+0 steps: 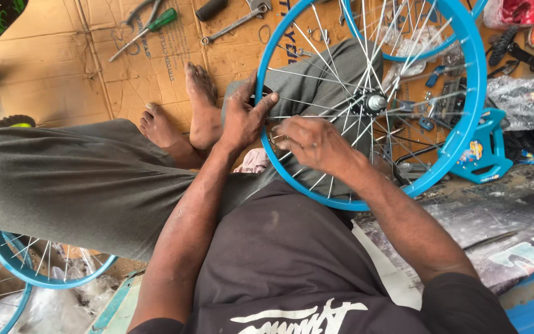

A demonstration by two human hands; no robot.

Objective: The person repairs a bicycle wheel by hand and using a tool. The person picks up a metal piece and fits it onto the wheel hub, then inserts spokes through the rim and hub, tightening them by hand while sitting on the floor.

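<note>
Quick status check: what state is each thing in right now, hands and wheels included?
Left hand: fingers spread, gripping the blue rim.
Right hand: pinching at the spokes inside the rim.
Blue wheel: resting tilted across the lap, spokes fitted.
Second blue rim: lying flat, untouched.
Green-handled screwdriver: lying on cardboard, unused.

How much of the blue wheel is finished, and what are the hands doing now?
Looks done: many spokes already run from the hub to the blue rim. In hand: the left hand holds the rim's edge while the right hand pinches at spokes near it. Left: I cannot tell how many spokes still need work. More blue wheels lie nearby, and a screwdriver rests on the cardboard.
</note>
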